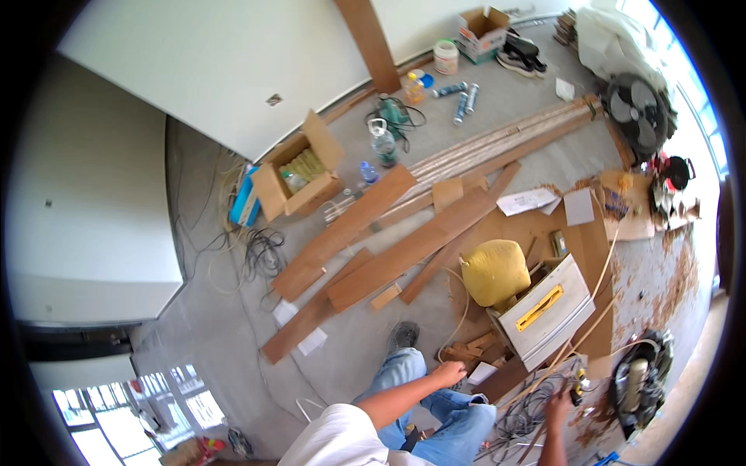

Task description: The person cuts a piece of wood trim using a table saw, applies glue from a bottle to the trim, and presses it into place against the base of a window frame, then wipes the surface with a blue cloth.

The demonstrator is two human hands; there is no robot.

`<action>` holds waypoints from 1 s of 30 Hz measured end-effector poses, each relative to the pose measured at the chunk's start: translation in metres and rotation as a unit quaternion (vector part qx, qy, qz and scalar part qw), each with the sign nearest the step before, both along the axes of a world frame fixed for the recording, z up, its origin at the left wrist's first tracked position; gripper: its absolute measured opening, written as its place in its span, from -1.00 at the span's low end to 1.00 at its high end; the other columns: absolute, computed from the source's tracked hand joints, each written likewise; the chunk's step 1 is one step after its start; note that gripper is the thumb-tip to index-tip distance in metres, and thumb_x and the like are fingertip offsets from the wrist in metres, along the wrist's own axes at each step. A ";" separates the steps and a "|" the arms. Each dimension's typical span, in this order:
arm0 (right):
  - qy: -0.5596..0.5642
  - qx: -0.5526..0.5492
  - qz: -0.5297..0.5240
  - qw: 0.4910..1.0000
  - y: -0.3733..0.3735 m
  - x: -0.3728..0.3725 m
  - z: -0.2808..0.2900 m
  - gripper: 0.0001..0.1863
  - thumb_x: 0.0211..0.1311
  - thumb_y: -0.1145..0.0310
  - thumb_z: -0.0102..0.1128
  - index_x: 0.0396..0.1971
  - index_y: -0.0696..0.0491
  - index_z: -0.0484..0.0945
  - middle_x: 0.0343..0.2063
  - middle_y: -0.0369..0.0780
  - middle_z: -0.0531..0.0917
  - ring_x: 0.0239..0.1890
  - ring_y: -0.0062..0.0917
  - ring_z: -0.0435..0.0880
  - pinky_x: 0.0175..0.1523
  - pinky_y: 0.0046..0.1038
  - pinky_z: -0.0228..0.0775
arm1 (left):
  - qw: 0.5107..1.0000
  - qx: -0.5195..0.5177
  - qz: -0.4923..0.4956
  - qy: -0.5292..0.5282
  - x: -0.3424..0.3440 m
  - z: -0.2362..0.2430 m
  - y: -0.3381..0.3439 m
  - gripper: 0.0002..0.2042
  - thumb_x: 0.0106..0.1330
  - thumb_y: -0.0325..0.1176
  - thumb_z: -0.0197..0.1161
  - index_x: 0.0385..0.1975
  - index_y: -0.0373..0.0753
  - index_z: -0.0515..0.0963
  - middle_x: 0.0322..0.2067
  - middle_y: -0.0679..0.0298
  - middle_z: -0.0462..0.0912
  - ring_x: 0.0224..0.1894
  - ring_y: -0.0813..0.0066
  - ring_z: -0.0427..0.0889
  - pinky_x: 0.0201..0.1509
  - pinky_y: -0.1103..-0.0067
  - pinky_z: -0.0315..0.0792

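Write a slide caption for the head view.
Brown planks strewn across a grey floor, a person's left hand near blue jeans, right hand beside a yellow-and-black tool.

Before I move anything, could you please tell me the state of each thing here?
Left cardboard box: flaps open, containers inside
Far cardboard box: open
Handled clear bottle: upright
Blue tubes: lying on their sides
Black fan: blades look still
Left hand: grip looks closed
Right hand: beside yellow-black tool, grip unclear

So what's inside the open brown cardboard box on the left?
The open brown cardboard box holds a row of yellowish-green rounded items and a pale, see-through bottle. Anything beneath them is covered, so I can't tell what's there.
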State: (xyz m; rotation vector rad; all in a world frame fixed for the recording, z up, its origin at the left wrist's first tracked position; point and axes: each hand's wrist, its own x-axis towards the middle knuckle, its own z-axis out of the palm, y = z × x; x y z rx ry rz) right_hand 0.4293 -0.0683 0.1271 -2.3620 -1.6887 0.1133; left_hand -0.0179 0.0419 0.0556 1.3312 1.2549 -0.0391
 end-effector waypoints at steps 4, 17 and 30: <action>0.148 -0.269 -0.076 0.949 -0.059 -0.112 0.158 -0.68 0.31 0.15 0.35 -0.20 0.14 0.70 -0.60 -0.04 0.69 -0.50 -0.20 0.77 -0.34 -0.15 0.54 | 0.995 -0.009 -0.097 -0.025 -0.044 0.100 -0.067 -0.63 0.39 -0.02 0.26 -0.10 -0.21 0.69 -0.06 -0.02 0.76 0.02 -0.10 0.72 0.06 0.08 0.55; 0.102 -0.144 0.357 0.917 0.083 -0.428 0.438 -0.60 0.25 -0.02 0.42 -0.42 0.03 0.57 -0.56 -0.12 0.70 -0.51 -0.13 0.74 -0.38 -0.10 0.57 | 0.810 0.024 0.507 -0.293 -0.160 0.477 -0.075 -0.77 0.47 -0.30 0.38 0.00 -0.25 0.68 -0.23 0.32 0.77 -0.22 0.62 0.70 -0.09 0.61 0.60; 0.160 -0.014 0.677 0.718 0.071 -0.647 0.591 -0.72 0.11 0.27 0.51 -0.31 0.02 0.56 -0.44 -0.20 0.63 -0.37 -0.24 0.70 -0.33 -0.19 0.55 | 0.607 0.274 0.664 -0.341 -0.338 0.626 -0.199 -0.71 0.46 -0.48 0.34 0.11 -0.36 0.54 -0.03 0.18 0.71 0.00 0.48 0.70 0.15 0.55 0.58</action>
